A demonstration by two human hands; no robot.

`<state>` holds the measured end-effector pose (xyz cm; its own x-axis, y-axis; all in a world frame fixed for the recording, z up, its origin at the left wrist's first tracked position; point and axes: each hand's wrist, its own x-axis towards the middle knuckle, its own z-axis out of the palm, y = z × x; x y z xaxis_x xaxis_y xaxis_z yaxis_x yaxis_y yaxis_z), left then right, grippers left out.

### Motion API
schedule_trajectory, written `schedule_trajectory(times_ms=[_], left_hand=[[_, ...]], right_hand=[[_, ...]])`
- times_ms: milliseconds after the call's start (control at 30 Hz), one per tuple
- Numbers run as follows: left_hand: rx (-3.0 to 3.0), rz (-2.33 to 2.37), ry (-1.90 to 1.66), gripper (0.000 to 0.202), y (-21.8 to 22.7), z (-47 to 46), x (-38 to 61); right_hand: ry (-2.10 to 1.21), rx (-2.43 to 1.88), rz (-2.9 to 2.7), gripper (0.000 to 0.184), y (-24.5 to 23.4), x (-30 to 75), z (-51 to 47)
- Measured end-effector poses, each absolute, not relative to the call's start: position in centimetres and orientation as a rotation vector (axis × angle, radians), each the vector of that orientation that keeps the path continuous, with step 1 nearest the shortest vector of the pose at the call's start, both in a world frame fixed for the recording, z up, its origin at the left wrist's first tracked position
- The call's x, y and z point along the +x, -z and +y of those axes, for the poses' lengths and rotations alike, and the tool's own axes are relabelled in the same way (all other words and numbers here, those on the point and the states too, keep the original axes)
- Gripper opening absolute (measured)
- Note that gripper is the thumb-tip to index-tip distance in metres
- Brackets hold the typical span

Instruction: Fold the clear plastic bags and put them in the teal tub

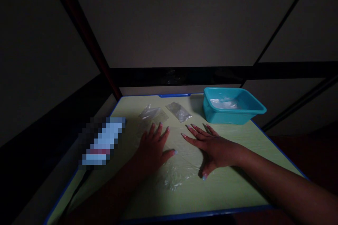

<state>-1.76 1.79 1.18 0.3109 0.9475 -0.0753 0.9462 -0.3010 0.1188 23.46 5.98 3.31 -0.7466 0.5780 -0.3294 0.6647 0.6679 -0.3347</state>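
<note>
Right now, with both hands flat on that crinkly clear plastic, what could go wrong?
Maybe three things. The clear plastic under the left hand and right hand looks slippery, so it might slide or crease on the green table. The light is dim and the plastic is see-through, so its edges are easy to miss. A small bag lies just past the left fingertips; a push forward could shove it.

A thin, clear plastic bag (174,174), lying well left of the smooth teal rectangular plastic tub (237,114), is glinting in crinkled, glossy patches. A small clear film pouch (180,111) just left of the tub and a second clear film pouch (153,113) farther left are shining likewise. The pale green table top (237,182) is looking matt and smooth.
</note>
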Motion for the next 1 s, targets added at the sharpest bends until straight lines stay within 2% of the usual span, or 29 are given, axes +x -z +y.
schedule_trajectory(times_ms=[167,267,333,400,467,533,667,767,900,1000], left_hand=[[2.311,1.999,-0.053,0.072,-1.8,3.3,-3.5],[2.297,2.082,-0.203,0.057,-3.0,4.0,-4.4],[2.297,2.103,-0.259,0.048,-3.7,4.3,-4.9],[2.309,2.103,-0.26,0.046,-4.0,4.3,-5.1],[2.338,2.06,-0.209,0.051,-3.8,4.0,-5.0],[2.369,1.951,-0.1,0.06,-3.1,3.6,-4.7],[2.354,1.747,0.103,0.076,-2.4,3.0,-4.0],[2.24,1.898,0.105,0.076,-2.6,3.3,-3.9],[2.165,2.087,-0.08,0.071,-3.0,3.9,-4.7],[2.354,1.861,-0.32,0.062,-3.2,3.9,-5.1]], right_hand=[[0.63,1.032,2.681,0.124,-3.4,23.5,5.8],[0.571,1.047,2.68,0.124,-3.7,23.6,5.7],[0.503,1.047,2.765,0.115,-3.9,23.5,5.7],[0.411,1.061,2.916,0.098,-4.2,23.4,5.5],[0.356,1.088,3.032,0.083,-4.2,23.1,5.3],[0.407,1.075,3.042,0.076,-4.0,22.8,4.9],[0.593,0.931,2.893,0.078,-3.0,22.5,4.5],[0.641,0.902,2.833,0.082,-2.9,22.6,4.6],[0.685,0.869,2.793,0.089,-3.5,22.8,4.9],[0.722,0.823,2.79,0.091,-3.8,22.8,4.9]])
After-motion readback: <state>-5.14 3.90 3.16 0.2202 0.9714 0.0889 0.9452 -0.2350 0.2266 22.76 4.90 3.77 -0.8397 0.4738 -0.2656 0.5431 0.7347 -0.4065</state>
